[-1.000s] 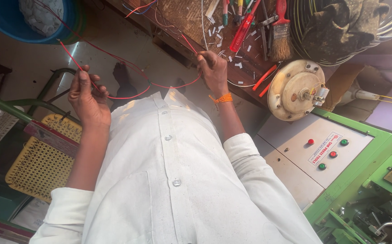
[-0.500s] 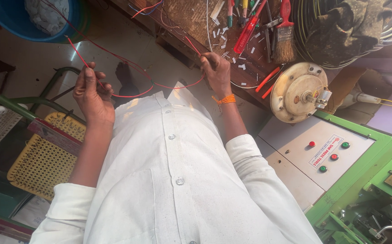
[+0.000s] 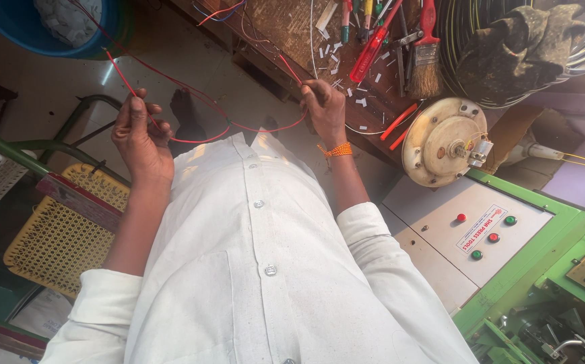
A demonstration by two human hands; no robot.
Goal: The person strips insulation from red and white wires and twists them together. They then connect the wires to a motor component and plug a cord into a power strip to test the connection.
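Both wire (image 3: 265, 128) ends run out of view past the bench (image 3: 292, 30) top. The left hand (image 3: 141, 135) pinches it left of the bench, the right hand (image 3: 324, 108) grips it at the bench edge, fingers closed on it. Since a moment ago the left hand has risen slightly, wire sagging between.

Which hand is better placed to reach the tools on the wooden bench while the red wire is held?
Right. The right hand pinches the red wire at the bench edge, near the red screwdriver and brush. The left hand grips the wire above the yellow chair.
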